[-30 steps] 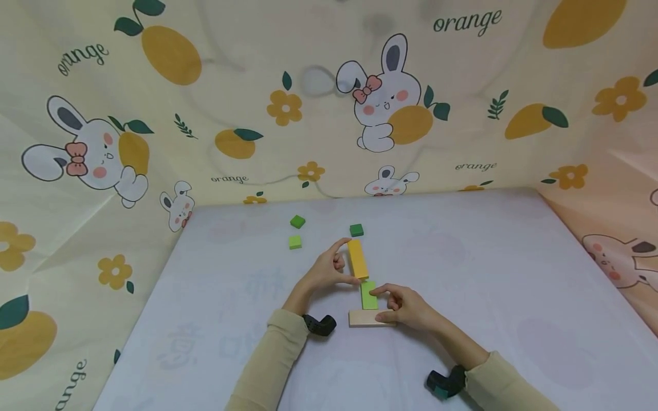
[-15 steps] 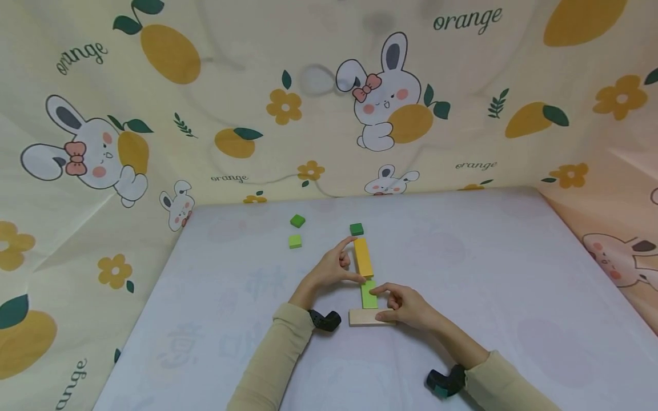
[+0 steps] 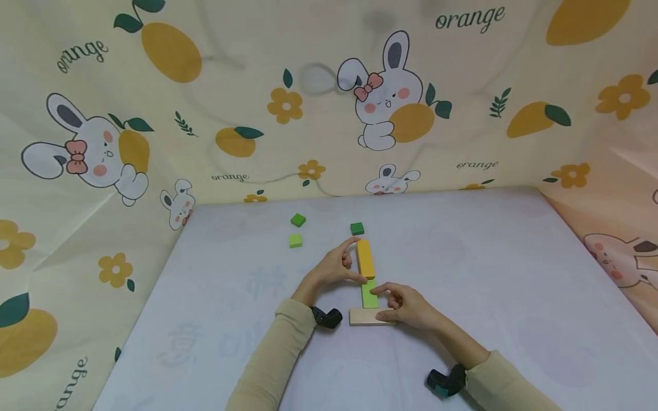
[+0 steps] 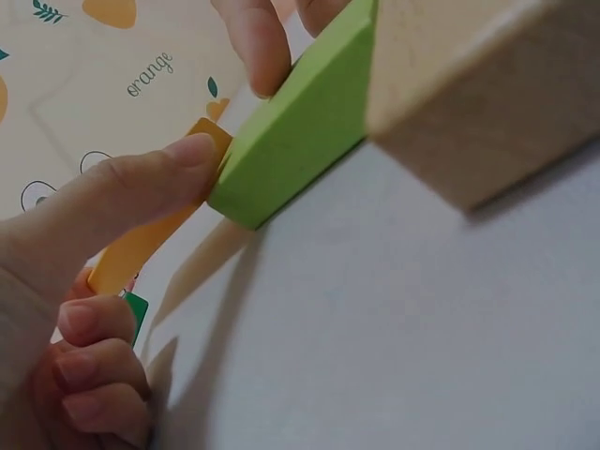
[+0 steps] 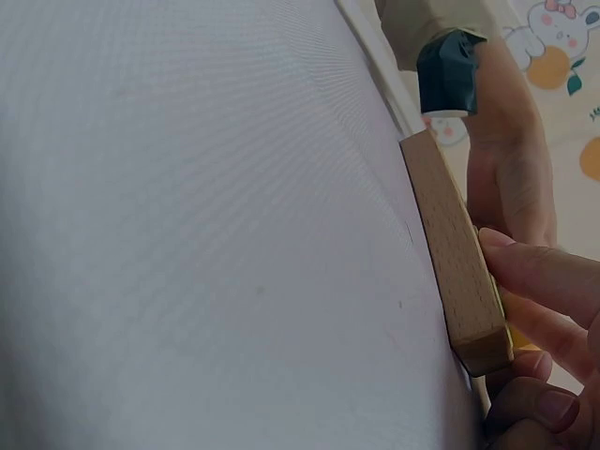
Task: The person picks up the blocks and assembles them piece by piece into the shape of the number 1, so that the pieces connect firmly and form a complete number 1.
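Between thumb and index finger of my left hand (image 3: pixel 330 267), a long yellow block (image 3: pixel 365 260) is pinched by its two ends. Its near end meets a light green block (image 3: pixel 368 298), which reaches to the plain wooden block (image 3: pixel 362 317) lying crosswise in front. My right hand (image 3: pixel 411 306) rests its thumb on the wooden block and its index fingertip at the green block's right edge, with its other fingers bent. In the left wrist view, the yellow block (image 4: pixel 141 248) is partly hidden behind my thumb, and the light green block (image 4: pixel 305 127) stands beside the wooden one (image 4: pixel 469 84).
Past the yellow block's far end sits a dark green block (image 3: pixel 357 229). Two small green blocks, one mid green (image 3: pixel 298 220) and one lighter (image 3: pixel 295 241), lie at the back left. A patterned cloth (image 3: pixel 313 103) rises behind the white table surface (image 3: pixel 462 257).
My left hand has moved slightly right with the yellow block, bringing it more in line with the light green block. My right hand stays on the wooden and light green blocks.
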Demonstrator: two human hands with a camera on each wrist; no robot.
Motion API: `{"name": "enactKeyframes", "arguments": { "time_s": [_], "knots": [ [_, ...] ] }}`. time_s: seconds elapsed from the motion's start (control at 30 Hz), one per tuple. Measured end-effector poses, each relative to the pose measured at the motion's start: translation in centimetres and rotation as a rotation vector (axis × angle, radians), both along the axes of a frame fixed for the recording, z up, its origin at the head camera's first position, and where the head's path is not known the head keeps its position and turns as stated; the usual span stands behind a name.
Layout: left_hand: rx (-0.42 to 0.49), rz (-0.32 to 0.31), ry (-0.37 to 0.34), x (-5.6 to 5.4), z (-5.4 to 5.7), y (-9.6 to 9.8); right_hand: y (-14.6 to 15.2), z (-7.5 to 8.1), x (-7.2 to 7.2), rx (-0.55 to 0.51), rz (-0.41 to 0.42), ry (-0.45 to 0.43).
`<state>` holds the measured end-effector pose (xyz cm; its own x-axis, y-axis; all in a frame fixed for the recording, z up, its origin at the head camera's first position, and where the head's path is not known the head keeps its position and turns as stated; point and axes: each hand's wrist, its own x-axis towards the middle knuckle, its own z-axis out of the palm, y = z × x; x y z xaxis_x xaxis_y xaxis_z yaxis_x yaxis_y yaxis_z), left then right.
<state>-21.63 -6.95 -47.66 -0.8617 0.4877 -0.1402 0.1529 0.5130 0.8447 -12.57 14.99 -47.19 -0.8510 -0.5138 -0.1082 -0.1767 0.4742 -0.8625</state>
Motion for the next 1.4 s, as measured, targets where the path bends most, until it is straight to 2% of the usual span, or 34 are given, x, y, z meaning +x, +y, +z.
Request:
{"name": "enactKeyframes", "arguments": {
  "time_s": [0.4,0.77,1.07,1.4],
  "knots": [
    [-0.03,-0.014,-0.005,-0.2,-0.2,0.1,0.0,0.3,0.1,-0.03,0.001,-0.009],
    [-0.054,-0.029,-0.013,-0.2,0.1,0.1,0.1,-0.1,0.0,-0.014,-0.001,-0.008],
    [-0.086,-0.057,-0.043,-0.3,0.5,0.1,0.1,-0.3,0.0,-0.002,-0.003,-0.008],
    [-0.071,-0.062,-0.084,-0.4,0.8,0.1,0.2,-0.3,-0.1,0.014,-0.01,-0.022]
  ]
}}
